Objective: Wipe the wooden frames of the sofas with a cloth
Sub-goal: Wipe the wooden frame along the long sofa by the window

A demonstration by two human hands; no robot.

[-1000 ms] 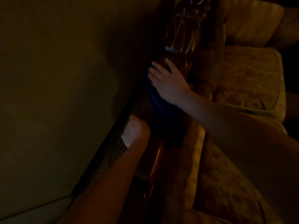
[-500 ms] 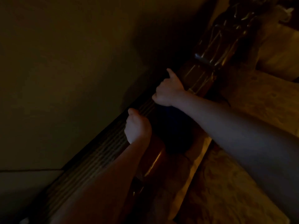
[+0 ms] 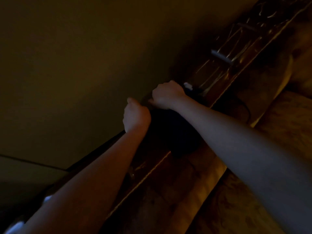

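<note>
both hands (image 3: 136, 115) (image 3: 166, 95) grip dark cloth (image 3: 170, 132) on diagonal wooden frame (image 3: 236, 53)

Plain wall (image 3: 84, 65) at left, patterned cushions (image 3: 278, 141) at right, v. dim

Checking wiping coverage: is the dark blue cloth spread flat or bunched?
Bunched: the dark blue cloth forms a rounded lump on the carved wooden sofa frame, gathered under the right hand.
</note>
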